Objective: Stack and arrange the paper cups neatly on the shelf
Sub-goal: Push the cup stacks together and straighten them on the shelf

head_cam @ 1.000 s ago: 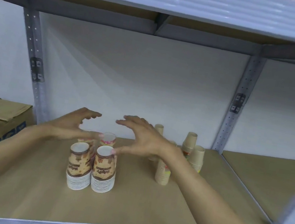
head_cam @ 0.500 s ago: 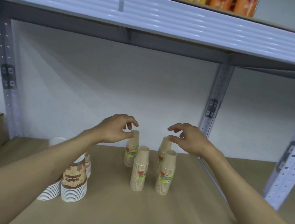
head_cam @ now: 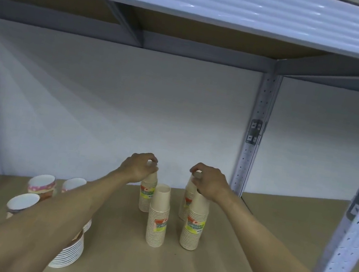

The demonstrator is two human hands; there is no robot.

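4 upright cup stacks, mouths up

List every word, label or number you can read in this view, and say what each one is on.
No text is legible.
Front left tan cup stack: red, yellow and green label, lettering blurred.
Front right tan cup stack: same label, unreadable.
Back left tan stack: same label, unreadable.
Patterned cup stacks: print only, no readable words.

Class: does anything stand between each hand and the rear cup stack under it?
Nothing visible: the left hand grips the top of the rear left stack, the right hand the rear right stack.
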